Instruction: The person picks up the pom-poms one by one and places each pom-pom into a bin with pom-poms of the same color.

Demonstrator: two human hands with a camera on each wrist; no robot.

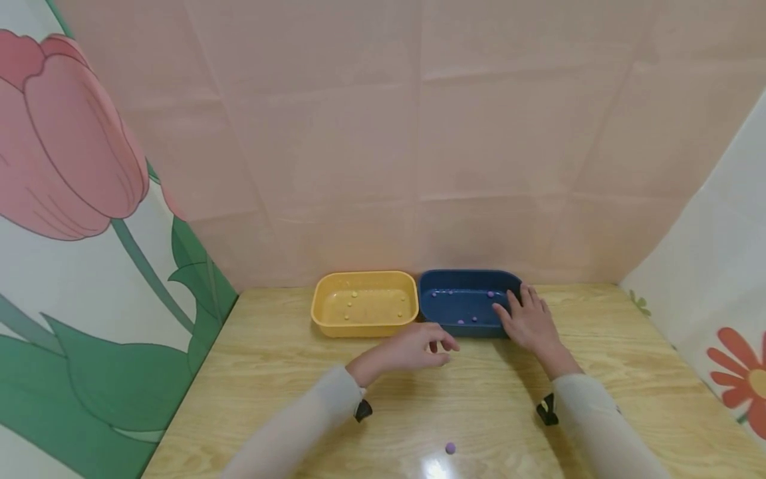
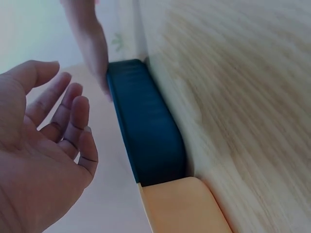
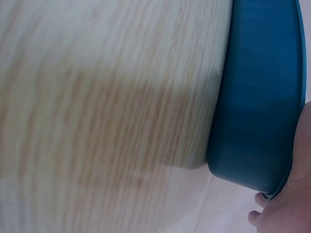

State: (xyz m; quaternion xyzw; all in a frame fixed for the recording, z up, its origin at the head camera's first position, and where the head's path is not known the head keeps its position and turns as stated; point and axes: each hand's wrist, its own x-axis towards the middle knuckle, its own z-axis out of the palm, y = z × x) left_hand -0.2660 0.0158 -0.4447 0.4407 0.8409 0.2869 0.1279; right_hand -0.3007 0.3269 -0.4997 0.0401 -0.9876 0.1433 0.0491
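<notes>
In the head view a yellow tray (image 1: pixel 335 330) stands beside a dark blue tray (image 1: pixel 473 330), both holding several small pellets. My right hand (image 1: pixel 531 326) rests over the right end of the blue tray, fingers spread, thumb and forefinger over its inside. The right wrist view shows that hand (image 3: pixel 286 211) at the rim of the blue tray (image 3: pixel 257 97), two fingertips showing past its corner. My left hand (image 1: pixel 413 346) hovers in front of the trays with relaxed, slightly bent fingers. Nothing lies in its palm in the left wrist view, where the hand (image 2: pixel 43 145) is apart from the blue tray (image 2: pixel 146 121).
One purple pellet (image 1: pixel 451 448) lies on the wooden table (image 1: pixel 287 399) near its front. A pink cloth wall (image 1: pixel 359 166) rises right behind the trays. Printed flower panels stand at both sides. Both wrists wear black bands.
</notes>
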